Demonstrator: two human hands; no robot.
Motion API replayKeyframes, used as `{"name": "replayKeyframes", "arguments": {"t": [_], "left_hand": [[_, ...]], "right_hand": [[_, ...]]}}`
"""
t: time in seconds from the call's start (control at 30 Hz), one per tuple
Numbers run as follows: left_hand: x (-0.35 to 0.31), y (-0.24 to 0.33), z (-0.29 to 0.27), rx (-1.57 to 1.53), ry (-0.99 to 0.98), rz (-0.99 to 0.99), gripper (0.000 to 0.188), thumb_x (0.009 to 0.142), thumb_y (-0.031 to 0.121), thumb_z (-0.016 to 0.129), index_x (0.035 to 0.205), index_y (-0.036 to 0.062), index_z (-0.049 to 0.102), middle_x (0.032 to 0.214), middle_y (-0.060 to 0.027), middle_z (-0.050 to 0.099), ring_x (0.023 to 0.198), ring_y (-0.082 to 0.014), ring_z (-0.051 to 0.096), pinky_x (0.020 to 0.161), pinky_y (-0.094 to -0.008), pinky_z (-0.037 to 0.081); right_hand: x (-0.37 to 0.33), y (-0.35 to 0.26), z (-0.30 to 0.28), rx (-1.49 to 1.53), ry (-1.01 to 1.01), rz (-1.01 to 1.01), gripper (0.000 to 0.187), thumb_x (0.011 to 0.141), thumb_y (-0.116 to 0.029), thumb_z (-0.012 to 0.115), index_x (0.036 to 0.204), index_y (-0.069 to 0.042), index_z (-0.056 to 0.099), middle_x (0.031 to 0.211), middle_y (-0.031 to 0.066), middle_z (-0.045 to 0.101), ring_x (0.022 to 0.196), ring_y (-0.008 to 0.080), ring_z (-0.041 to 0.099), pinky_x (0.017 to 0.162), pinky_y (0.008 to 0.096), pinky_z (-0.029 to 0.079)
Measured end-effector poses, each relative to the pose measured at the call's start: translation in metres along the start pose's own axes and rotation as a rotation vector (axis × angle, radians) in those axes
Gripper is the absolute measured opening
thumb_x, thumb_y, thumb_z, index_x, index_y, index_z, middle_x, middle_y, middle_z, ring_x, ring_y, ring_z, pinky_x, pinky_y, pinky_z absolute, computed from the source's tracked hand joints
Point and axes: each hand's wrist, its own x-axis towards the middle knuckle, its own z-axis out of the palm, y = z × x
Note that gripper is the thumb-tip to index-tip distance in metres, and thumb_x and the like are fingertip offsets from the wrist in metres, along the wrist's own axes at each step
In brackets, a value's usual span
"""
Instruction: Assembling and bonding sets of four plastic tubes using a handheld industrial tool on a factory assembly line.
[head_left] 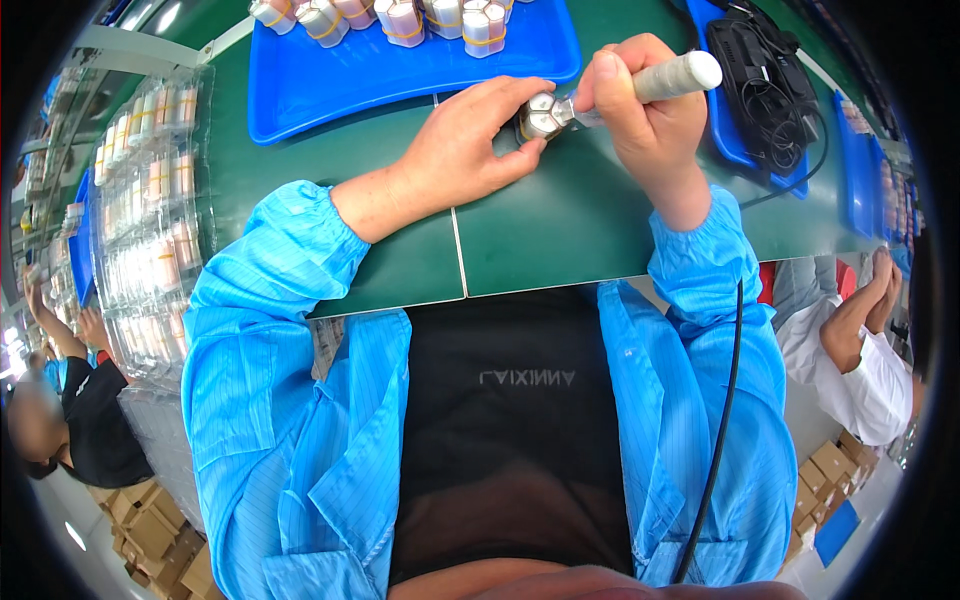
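Observation:
My left hand (pixel 455 145) is closed around a small bundle of cylindrical battery cells (pixel 543 118), thumb and forefinger on its sides. The bundle stands on the green tabletop with its silvery round ends up. In my right hand (pixel 650 115) is a hand tool with a thick, pale, wrapped-looking handle (pixel 680 77). The handle slants up to the right. Its narrow metal end reaches the bundle's right side; whether it touches the cell ends cannot be made out. Both my arms are in blue sleeves.
Behind my left hand lies a blue tray (pixel 330 100) with several banded cell bundles (pixel 484 28). At the right, another blue tray (pixel 722 130) bears black devices and coiled cable (pixel 765 95). Clear plastic trays of cells (pixel 150 220) stand at the left. Co-workers are at both sides.

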Motion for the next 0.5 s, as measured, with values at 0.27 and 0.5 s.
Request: {"name": "replayKeyframes", "arguments": {"t": [0.27,0.5], "left_hand": [[0.000,0.002,-0.001,-0.003,-0.006,-0.013,0.048,0.082,0.013,0.073,0.126,0.0042,0.057,0.113,-0.0142,0.064,0.102,-0.0327,0.065,0.087,-0.0391,0.054],[0.001,0.003,-0.001,0.000,-0.003,-0.012,0.047,0.082,0.013,0.072,0.126,0.0045,0.057,0.110,-0.0132,0.064,0.098,-0.0314,0.065,0.084,-0.0381,0.054]], "right_hand": [[0.002,-0.006,-0.004,-0.035,0.110,0.094,0.020,0.101,-0.014,0.053,0.084,-0.005,0.055,0.069,0.0054,0.065,0.056,0.0059,0.052,0.051,0.0222,0.041],[0.012,-0.011,-0.009,0.086,0.298,0.089,0.023,0.104,-0.020,0.049,0.086,-0.006,0.055,0.071,0.0072,0.067,0.053,0.0037,0.046,0.048,0.0199,0.036]]}}
